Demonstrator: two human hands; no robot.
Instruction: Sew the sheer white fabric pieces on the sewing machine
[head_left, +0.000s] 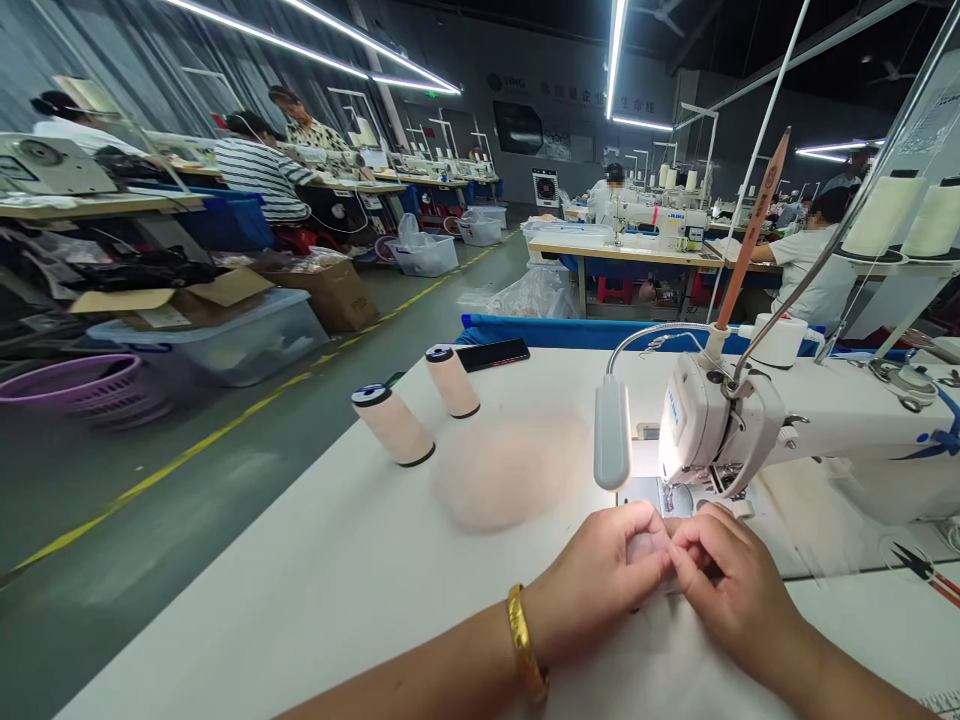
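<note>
Station: white table [337, 560] with a sewing machine [825, 420] at the right, its lamp [612, 432] lit over the needle plate.

Hands: the left hand [607, 570], a gold bangle [526, 640] on its wrist, and the right hand [724, 580] meet just in front of the machine head. Both are closed in a pinch on a small pale piece [649, 548] held between the fingertips of the two hands. The piece sits low over the table, near the presser foot [724, 482] but apart from it, not under it.

Progress, as judged: the piece appears to be at the handling stage, folded or aligned by hand. No seam can be made out on it, and whether the edge is folded is too small to tell. Feeding it under the foot is not yet done.

Surroundings: a blurred heap of thin pale fabric [506, 470] lies left of the hands. Two thread spools [393, 424] stand beyond it, a dark phone [493, 354] further back. Scissors [926, 570] lie at the right edge, untouched.
</note>
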